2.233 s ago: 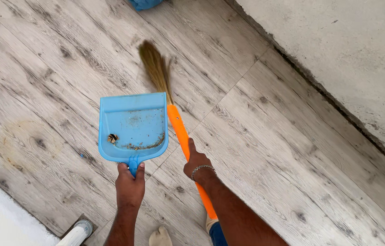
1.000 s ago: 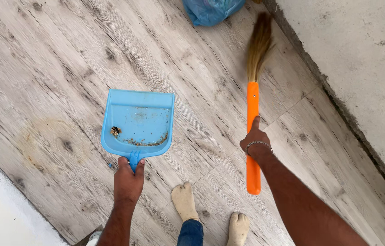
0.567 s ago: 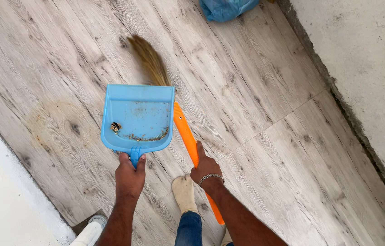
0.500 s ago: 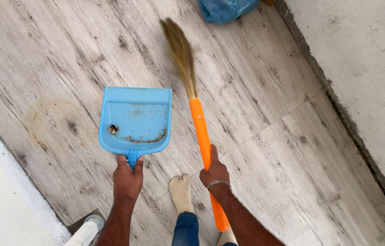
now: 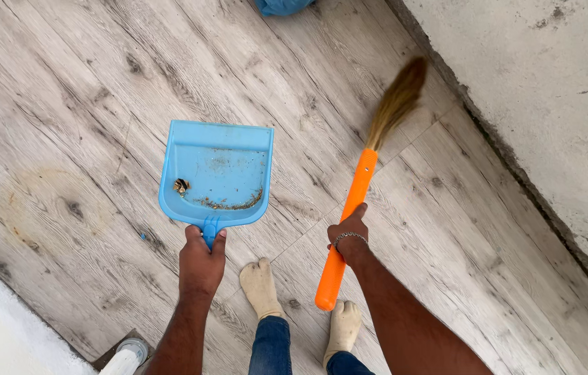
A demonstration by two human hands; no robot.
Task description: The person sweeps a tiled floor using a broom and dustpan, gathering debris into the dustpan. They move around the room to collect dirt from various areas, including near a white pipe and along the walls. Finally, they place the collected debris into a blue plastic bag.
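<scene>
At the far left a white pipe end point(image 5: 126, 359) shows at the bottom edge, over the grey wood-grain plank floor point(image 5: 64, 104). The left hand point(image 5: 201, 260) is wrapped tight around the short handle of a light blue plastic dustpan point(image 5: 216, 173), thumb and fingers meeting at the handle's root. The pan's long axis runs away from the person, its open lip pointing up the view; a line of brown dirt and one small dark scrap point(image 5: 181, 185) lie near its back wall. Below stand two feet in pale socks point(image 5: 260, 286). The right hand point(image 5: 349, 232), wearing a metal bracelet, clasps the orange plastic handle of a straw-bristle broom point(image 5: 353, 208), forearm stretched forward. The broom slants up to the right, its blurred bristles pointing toward the grey concrete wall point(image 5: 551, 90), handle end near the right foot.
</scene>
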